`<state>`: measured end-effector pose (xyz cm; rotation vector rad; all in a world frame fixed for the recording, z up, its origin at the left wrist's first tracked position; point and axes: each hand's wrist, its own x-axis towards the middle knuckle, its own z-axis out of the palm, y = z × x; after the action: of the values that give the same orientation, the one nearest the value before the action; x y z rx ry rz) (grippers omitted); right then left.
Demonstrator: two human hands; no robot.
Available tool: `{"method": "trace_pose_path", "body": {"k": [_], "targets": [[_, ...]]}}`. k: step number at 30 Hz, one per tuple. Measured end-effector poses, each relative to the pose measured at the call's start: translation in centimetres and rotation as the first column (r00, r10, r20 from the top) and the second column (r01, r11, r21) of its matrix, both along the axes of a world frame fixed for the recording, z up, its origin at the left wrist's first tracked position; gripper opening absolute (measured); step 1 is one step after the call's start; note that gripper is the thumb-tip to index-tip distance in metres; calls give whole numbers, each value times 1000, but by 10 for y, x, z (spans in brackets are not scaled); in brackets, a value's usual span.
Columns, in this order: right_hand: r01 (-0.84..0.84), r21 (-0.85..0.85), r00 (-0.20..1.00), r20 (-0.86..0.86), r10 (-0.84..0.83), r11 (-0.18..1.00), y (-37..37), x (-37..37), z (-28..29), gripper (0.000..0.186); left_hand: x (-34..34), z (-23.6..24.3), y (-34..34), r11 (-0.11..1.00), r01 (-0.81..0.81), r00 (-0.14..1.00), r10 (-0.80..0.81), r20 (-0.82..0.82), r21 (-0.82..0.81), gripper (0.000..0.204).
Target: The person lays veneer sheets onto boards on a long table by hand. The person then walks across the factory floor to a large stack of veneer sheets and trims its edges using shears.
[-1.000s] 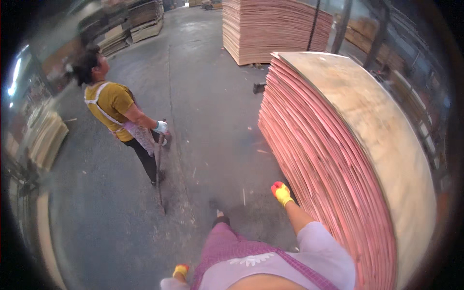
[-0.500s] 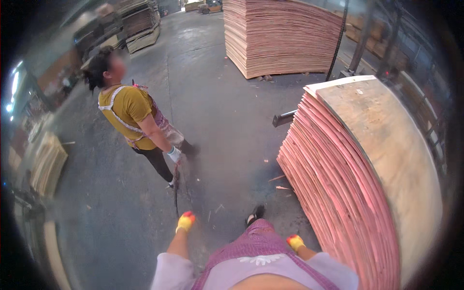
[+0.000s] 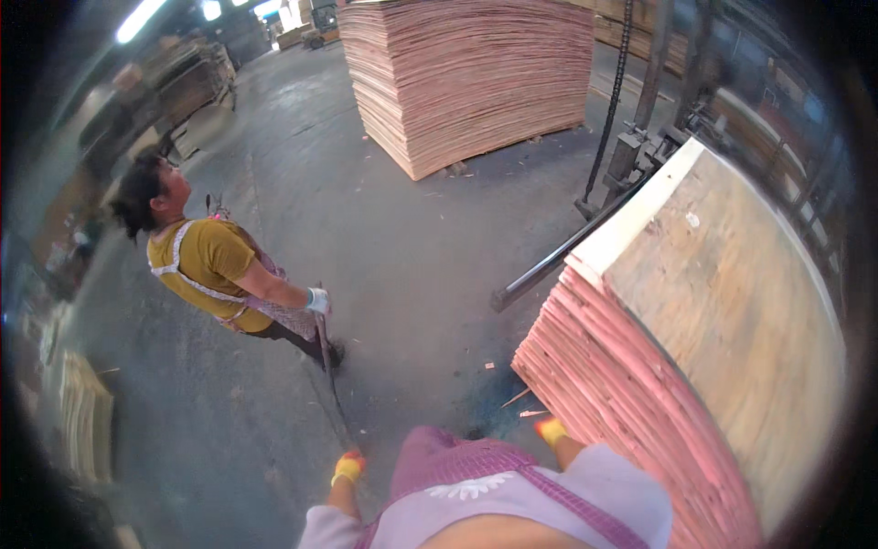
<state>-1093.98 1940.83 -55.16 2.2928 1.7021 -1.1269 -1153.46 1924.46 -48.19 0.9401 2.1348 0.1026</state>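
My left hand (image 3: pixel 348 468), in a yellow glove with red fingertips, is low in front of me with its fingers curled. The lower end of a long, thin dark strip (image 3: pixel 328 371) meets it; whether the fingers grip that end is unclear. A co-worker's white-gloved hand (image 3: pixel 317 301) is at the strip's upper end. My right hand (image 3: pixel 551 431), gloved the same way, is beside a tall stack of pink-edged wood sheets (image 3: pixel 631 384), apparently holding nothing. Its fingers are too small and blurred to read. A pale brown sheet (image 3: pixel 732 302) tops the stack.
At my left stands the co-worker in a mustard shirt (image 3: pixel 215 265) and apron. Another tall veneer stack (image 3: pixel 485 82) is ahead. A metal bar (image 3: pixel 549 265) juts out near a post with a chain (image 3: pixel 615 110). Wood scraps (image 3: pixel 517 397) lie on the grey floor.
My view has turned right and moved closer to the near stack. The co-worker appears further left. My right hand is higher in view and my left lower. The strip slants more.
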Motion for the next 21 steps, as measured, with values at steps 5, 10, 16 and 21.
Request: {"method": "trace_pose_path", "body": {"k": [5,10,16,21], "targets": [[127,78,954,-282,-100,989,218,-129,62,46,-37,-33,58,989,8,995,-23,-98,-146,50],[179,188,917,-387,-94,966,314,-217,128,44,-90,-70,157,985,-170,985,170,-37,-8,50],[16,-10,992,-123,-18,1000,376,-204,86,45,-120,25,435,617,-509,841,209,499,600,50],[476,16,858,-226,-461,879,404,-184,95,42,-107,193,681,398,-114,988,-53,147,910,51]]}}
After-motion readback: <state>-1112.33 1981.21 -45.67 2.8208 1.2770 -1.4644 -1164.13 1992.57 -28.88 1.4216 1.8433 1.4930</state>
